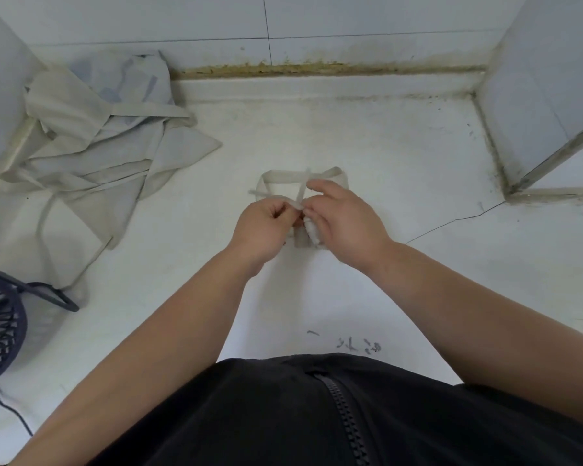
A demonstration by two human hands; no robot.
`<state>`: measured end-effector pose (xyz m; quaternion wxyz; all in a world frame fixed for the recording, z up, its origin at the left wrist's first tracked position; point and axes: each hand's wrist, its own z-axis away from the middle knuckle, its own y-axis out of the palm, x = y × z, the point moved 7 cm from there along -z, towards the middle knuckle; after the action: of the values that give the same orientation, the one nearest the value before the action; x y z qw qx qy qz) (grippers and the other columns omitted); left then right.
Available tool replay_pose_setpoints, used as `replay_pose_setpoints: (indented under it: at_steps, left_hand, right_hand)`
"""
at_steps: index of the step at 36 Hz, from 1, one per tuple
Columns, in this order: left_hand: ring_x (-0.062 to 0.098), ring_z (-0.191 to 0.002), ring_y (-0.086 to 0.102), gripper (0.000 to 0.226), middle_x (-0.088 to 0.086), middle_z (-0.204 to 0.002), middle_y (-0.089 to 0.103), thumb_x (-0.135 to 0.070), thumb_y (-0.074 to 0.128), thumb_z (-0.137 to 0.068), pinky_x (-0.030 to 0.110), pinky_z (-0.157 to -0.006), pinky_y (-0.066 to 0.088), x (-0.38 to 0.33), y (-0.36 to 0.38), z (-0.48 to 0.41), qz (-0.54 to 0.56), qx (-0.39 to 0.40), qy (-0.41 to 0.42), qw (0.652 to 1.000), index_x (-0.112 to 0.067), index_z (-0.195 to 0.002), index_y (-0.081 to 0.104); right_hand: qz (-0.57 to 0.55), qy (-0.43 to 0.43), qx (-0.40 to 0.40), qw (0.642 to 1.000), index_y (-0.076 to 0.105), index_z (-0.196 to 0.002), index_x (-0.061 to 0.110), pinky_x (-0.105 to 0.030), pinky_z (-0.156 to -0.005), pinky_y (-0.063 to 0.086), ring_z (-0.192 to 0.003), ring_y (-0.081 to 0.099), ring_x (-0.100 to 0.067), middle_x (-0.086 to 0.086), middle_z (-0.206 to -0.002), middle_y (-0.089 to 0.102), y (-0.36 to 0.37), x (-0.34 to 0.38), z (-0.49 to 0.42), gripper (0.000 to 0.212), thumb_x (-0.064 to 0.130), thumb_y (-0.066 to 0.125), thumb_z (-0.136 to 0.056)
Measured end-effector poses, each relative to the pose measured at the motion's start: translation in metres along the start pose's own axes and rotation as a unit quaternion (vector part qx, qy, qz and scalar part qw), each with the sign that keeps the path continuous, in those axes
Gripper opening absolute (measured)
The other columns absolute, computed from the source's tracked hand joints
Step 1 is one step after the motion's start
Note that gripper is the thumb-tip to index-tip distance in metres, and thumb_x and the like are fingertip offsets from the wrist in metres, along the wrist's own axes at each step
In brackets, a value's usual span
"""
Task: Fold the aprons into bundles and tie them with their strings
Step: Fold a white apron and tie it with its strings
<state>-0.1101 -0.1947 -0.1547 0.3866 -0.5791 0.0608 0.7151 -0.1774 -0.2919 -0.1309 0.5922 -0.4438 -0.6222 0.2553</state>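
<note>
White counter [350, 146], tiled corner; apron bundle [280, 183] centre, flat for knotting; L hand [260, 227] & R hand [344, 220] both curled, pinching string [302, 185], prob. tightening knot; unfolded aprons [91, 142] heaped 10 o'clock.

We're seeing only slivers of the bundle [283, 183]: the left hand [263, 227] and right hand [344, 220] are covering its middle. The string [302, 190] is smearing into blur where both hands are pinching it, so we're not making out any knot (fingers are in the way too). The dark wire-mesh object [0, 324] is getting cut by the left edge; we're not identifying it. A thin cable [12, 413] below it is running off the bottom. The scribbled marks [357, 344] are reading too small. The black jacket [317, 415] is getting cropped at the bottom edge.
</note>
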Motion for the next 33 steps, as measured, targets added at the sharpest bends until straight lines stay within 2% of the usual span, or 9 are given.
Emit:
replay_pose_setpoints:
  at_steps: [5,8,11,15,20,23,25,28,33]
  left_hand:
    - [0.029,-0.089,0.060,0.023,0.011,-0.092,0.067,-0.017,0.043,-0.098,0.042,-0.083,0.050,-0.012,0.006,0.000,-0.124,0.054,0.054,0.989,-0.012,-0.090,0.064]
    - [0.019,-0.075,0.056,0.029,-0.001,-0.077,0.062,-0.015,0.040,-0.100,0.029,-0.072,0.048,-0.017,0.006,0.003,-0.171,0.088,0.083,0.978,-0.023,-0.081,0.060]
    - [0.016,-0.084,0.060,0.024,-0.001,-0.088,0.067,-0.016,0.042,-0.100,0.030,-0.078,0.046,-0.018,0.009,0.004,-0.182,0.105,0.106,0.972,-0.022,-0.094,0.064]
    - [-0.009,-0.065,0.055,0.019,-0.017,-0.071,0.059,-0.013,0.059,-0.091,0.006,-0.060,0.038,-0.018,0.007,0.008,-0.118,0.044,0.118,0.985,-0.032,-0.091,0.055]
    - [-0.010,-0.069,0.056,0.021,-0.020,-0.081,0.060,-0.015,0.064,-0.087,0.002,-0.061,0.038,-0.018,0.003,0.014,-0.115,-0.052,0.136,0.983,-0.025,-0.094,0.047]
    - [-0.003,-0.065,0.057,0.023,-0.021,-0.084,0.058,-0.020,0.064,-0.089,0.004,-0.062,0.037,-0.019,0.005,0.017,-0.143,-0.068,0.155,0.975,-0.026,-0.096,0.043]
    - [-0.002,-0.062,0.057,0.023,-0.019,-0.086,0.059,-0.020,0.064,-0.089,0.003,-0.060,0.036,-0.020,0.005,0.017,-0.148,-0.073,0.161,0.973,-0.025,-0.095,0.042]
    - [0.006,-0.066,0.059,0.023,-0.014,-0.087,0.061,-0.016,0.064,-0.088,0.004,-0.062,0.038,-0.021,0.005,0.018,-0.144,-0.076,0.168,0.972,-0.024,-0.094,0.043]
    - [0.004,-0.066,0.060,0.027,-0.012,-0.084,0.062,-0.009,0.065,-0.086,0.003,-0.062,0.039,-0.021,0.002,0.018,-0.121,-0.090,0.170,0.974,-0.022,-0.092,0.042]
  right_hand:
    - [0.012,-0.012,0.051,0.999,0.059,-0.106,0.003,-0.041,-0.086,0.046,-0.121,0.051,-0.028,-0.003,-0.148,0.040,0.006,-0.004,0.002,0.024,0.018,0.041,-0.100]
    - [-0.006,-0.004,0.083,0.996,0.055,-0.106,0.005,-0.043,-0.085,0.045,-0.110,0.052,-0.028,-0.006,-0.123,0.057,0.008,-0.006,0.000,0.023,0.020,0.038,-0.100]
    - [-0.024,-0.003,0.071,0.997,0.057,-0.103,0.001,-0.041,-0.082,0.042,-0.097,0.052,-0.028,-0.010,-0.104,0.058,0.005,-0.005,0.001,0.024,0.017,0.040,-0.100]
    - [-0.067,0.017,0.013,0.997,0.058,-0.097,0.000,-0.029,-0.074,0.034,-0.084,0.045,-0.020,-0.008,-0.093,0.056,-0.001,-0.005,0.007,0.020,0.014,0.044,-0.099]
    - [-0.265,0.205,-0.057,0.940,0.061,-0.082,0.015,-0.011,-0.058,0.038,-0.061,0.052,-0.002,0.010,-0.068,0.059,0.005,-0.023,0.014,0.013,0.020,0.056,-0.093]
    - [-0.306,0.267,-0.041,0.913,0.066,-0.075,0.011,-0.018,-0.059,0.038,-0.055,0.050,-0.004,0.007,-0.061,0.059,0.010,-0.032,0.011,0.018,0.020,0.058,-0.089]
    - [-0.282,0.255,-0.035,0.924,0.064,-0.069,0.010,-0.021,-0.057,0.037,-0.051,0.046,-0.007,0.006,-0.054,0.054,0.005,-0.029,0.007,0.024,0.018,0.055,-0.090]
    - [-0.116,0.153,0.043,0.981,0.056,-0.067,0.009,-0.016,-0.051,0.030,-0.054,0.042,-0.011,0.007,-0.053,0.044,0.000,-0.014,-0.001,0.030,0.013,0.046,-0.095]
    - [0.049,0.040,0.148,0.987,0.055,-0.106,0.008,-0.031,-0.068,0.036,-0.087,0.048,-0.023,-0.004,-0.090,0.045,0.002,0.001,-0.002,0.019,0.014,0.039,-0.098]
